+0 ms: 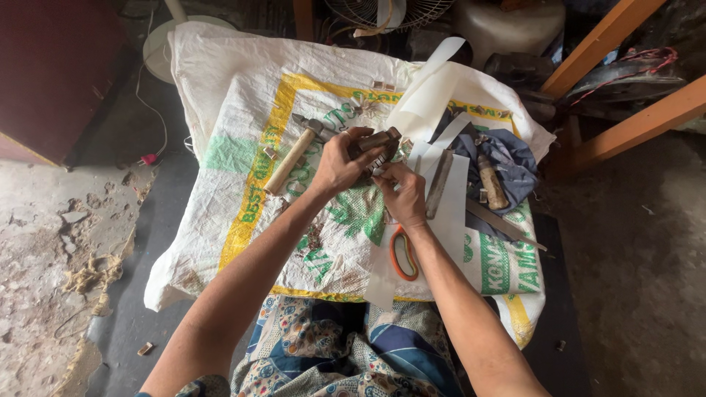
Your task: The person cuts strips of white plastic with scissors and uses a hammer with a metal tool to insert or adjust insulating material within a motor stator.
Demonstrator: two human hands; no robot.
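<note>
My left hand (340,160) is closed around a small dark metal piece (376,141) held above a white woven sack (243,95). My right hand (403,192) pinches at the lower end of that same piece, fingertips against my left fingers. What exactly sits between the fingers is too small to make out. A wooden-handled hammer (291,159) lies on the sack just left of my left hand. Orange-handled scissors (403,254) lie under my right wrist.
White paper strips (430,88) and a blue cloth (507,158) holding a wooden-handled tool (491,180) lie to the right, with a long flat metal blade (504,224). Small metal bits (382,86) sit near the sack's far edge. Orange wooden beams (625,129) stand at right, a fan (386,11) behind.
</note>
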